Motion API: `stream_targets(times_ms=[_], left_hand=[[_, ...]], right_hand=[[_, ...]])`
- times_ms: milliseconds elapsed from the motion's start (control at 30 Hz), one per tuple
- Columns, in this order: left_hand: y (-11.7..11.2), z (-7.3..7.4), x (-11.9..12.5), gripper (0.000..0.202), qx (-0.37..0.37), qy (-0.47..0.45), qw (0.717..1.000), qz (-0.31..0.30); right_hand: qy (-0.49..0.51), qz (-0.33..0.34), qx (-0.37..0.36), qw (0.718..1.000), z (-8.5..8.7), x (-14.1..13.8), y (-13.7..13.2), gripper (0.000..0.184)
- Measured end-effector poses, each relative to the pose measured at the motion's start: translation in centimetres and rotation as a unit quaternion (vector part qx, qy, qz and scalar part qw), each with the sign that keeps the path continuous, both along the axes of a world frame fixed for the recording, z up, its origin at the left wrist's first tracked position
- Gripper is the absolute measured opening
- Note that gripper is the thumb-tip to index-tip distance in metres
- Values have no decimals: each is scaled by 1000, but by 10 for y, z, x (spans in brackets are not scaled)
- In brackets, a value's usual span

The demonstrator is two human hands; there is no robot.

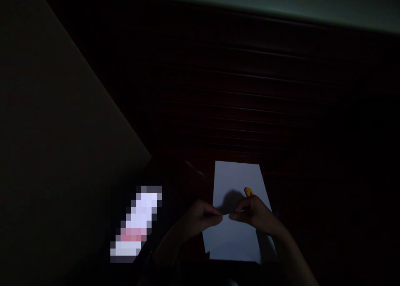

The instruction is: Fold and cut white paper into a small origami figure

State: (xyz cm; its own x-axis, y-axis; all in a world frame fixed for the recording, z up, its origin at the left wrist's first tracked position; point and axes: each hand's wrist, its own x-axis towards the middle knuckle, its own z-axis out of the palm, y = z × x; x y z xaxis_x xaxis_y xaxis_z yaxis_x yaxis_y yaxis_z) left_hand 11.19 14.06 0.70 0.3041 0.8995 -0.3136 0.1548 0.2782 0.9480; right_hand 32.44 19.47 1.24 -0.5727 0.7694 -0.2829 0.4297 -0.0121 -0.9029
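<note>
The scene is very dark. A white sheet of paper (236, 180) lies on a dark surface at the lower middle. Over it, my left hand (200, 219) and my right hand (254, 215) meet, each with fingers pinched on a small white piece of paper (225, 216) held between them. A yellow object (248, 191), possibly a pen or cutter, pokes out just above my right hand; whether that hand holds it I cannot tell. A thin dark pen-like thing (195, 169) lies left of the sheet.
A bright, blurred-out screen (137, 223) glows at the lower left. A large dim flat panel (56, 144) fills the left side. Dark slatted wood (250, 90) runs across the back, with a pale strip (281, 1) along the top.
</note>
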Motion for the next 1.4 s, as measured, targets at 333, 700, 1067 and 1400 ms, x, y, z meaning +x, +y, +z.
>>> stream_targets(times_ms=[333, 700, 1067, 1400], left_hand=[[-3, 9, -18, 30, -34, -8, 999, -20], [8, 3, -7, 40, -34, -95, 983, 155], [8, -10, -6, 28, 64, 57, 979, 186], [13, 5, -22, 27, 56, 117, 964, 233]], right_hand=[[0, -31, -2, 1000, 4, 28, 9, 29], [58, -143, -38, 987, 7, 19, 8, 27], [60, -9, -49, 997, 6, 10, 2, 25], [88, -13, -29, 996, 14, 32, 11, 22]])
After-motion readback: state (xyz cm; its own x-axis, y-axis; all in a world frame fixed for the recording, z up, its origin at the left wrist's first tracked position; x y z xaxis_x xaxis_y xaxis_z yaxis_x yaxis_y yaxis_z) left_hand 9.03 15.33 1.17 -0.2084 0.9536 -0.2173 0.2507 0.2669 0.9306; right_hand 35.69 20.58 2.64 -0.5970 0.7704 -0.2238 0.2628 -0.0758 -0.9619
